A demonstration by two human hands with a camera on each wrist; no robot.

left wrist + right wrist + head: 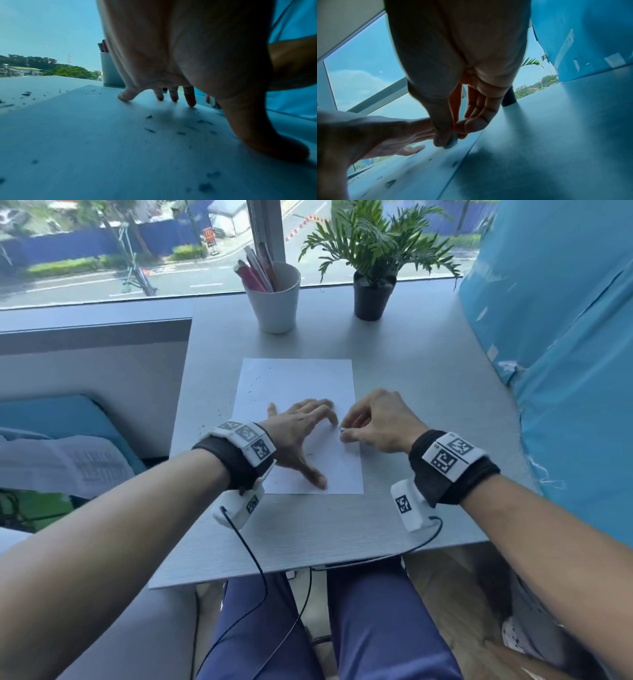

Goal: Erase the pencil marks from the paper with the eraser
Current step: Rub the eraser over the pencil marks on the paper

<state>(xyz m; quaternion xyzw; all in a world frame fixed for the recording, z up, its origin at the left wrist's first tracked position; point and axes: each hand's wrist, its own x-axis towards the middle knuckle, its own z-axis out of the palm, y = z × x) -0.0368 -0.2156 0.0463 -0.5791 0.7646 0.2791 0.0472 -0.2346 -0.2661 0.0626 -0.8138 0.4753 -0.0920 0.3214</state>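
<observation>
Paper (294, 385) flat at table (428, 392) centre, left hand (301, 433) spread wide, pressing it down — right hand (376, 422) pinches white eraser (342, 430) at sheet's 3 o'clock edge; eraser crumbs (150, 130) scattered.

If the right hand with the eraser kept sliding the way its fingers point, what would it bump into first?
Most likely the left hand. The right hand pinches the eraser with its fingertips aimed left across the paper, and the left hand's fingers press the sheet right beside it. The exact gap is hard to judge.
</observation>
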